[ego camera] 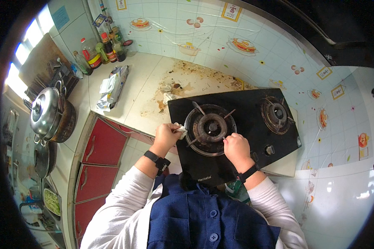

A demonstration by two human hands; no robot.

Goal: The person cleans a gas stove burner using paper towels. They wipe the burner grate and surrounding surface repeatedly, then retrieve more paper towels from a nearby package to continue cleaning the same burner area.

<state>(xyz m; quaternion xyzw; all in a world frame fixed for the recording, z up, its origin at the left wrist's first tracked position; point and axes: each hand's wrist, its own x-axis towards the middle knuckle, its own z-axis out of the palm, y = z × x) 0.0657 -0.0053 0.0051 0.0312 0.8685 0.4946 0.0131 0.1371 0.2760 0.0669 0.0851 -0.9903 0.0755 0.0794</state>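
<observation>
A black glass gas cooktop (251,109) lies askew in front of me, its near part reaching past the counter edge. My left hand (166,137) pinches a crumpled white wipe (183,132) against the left rim of the left burner (212,127). On that burner's near right side, my right hand (237,148) is closed around the end of a pan-support prong (224,138). Rust-brown soiling covers the burner and its support. The right burner (278,113) and a control knob (269,150) lie beyond my right hand.
Brown grease and crumbs stain the counter (149,81) behind the cooktop, where another crumpled wipe (167,97) lies. A wipes packet (113,87) is at left, with sauce bottles (108,46) behind. A lidded steel pot (45,105) stands further left. The range hood (346,49) overhangs at upper right.
</observation>
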